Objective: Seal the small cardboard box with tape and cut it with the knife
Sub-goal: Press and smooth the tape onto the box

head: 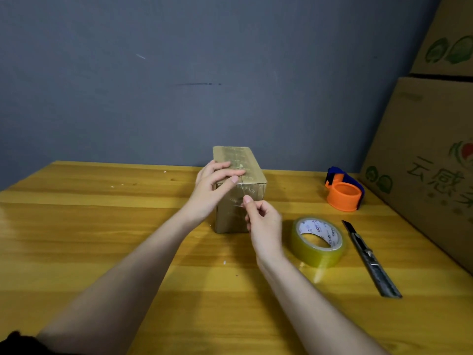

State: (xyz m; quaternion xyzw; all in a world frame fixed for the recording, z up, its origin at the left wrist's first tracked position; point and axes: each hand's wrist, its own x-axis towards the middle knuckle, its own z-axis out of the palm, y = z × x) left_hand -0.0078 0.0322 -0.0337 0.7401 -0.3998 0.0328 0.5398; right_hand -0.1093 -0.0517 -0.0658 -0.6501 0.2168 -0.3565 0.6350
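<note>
**Pressing the tape end down on the near face of the box**

We have the small cardboard box (239, 185) standing on the wooden table (102, 226), close to the grey wall (153, 85), with clear tape already shining along its top and over its near end. Our left hand (215, 188) rests over the box's top near edge, fingers laid fairly straight across the top and thumb against the upper corner, steadying it rather than clutching it. Our right hand (263, 221) sits at the near face with its fingers curled and the thumb tip pushed against the tape there; whether it pinches a loose tape end or only rubs it flat, we cannot tell.

The tape roll (318, 240) lies flat just to the right of our right hand, apart from the box, and the utility knife (371, 257) lies beside it, touched by neither hand. We judge that the strip is already cut and the sealing is almost done.

To finish well, we hold the box firmly from above so it does not slide toward the wall. We rub from the stuck part toward the free end, to push out air and creases. We press hardest at the edge, where tape tends to lift.

An orange tape dispenser (344, 192) and large printed cartons (430, 162) stand farther right.
</note>
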